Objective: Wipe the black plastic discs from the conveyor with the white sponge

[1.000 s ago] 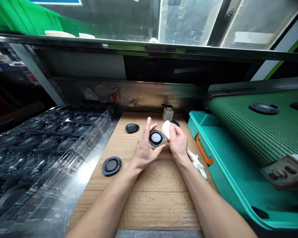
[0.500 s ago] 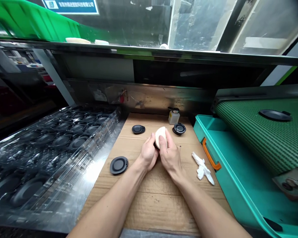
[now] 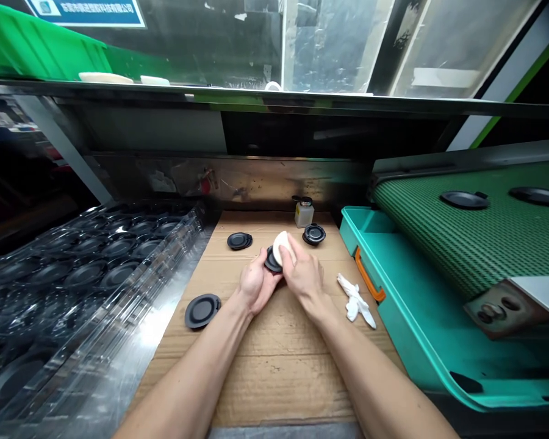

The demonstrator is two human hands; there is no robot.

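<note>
A green conveyor belt [image 3: 485,238] is at the right, clear trays [image 3: 123,292] of black pieces [image 3: 85,274] at the left. Between them, over a cardboard sheet [image 3: 279,378], the left hand [image 3: 255,283] has its grip around the edge of a round black part [image 3: 271,261], while the right hand [image 3: 302,271] has its grip pinching a pale round pad [image 3: 281,246] partly covering it; whether they touch is hidden.

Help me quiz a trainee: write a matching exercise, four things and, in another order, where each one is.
1. white pad
2. black disc behind it
3. small bottle
4. orange handle

A. in the left hand
B. on the teal bin
C. in the right hand
D. by the cardboard's far edge

Pairs: 1-C, 2-A, 3-D, 4-B
</note>
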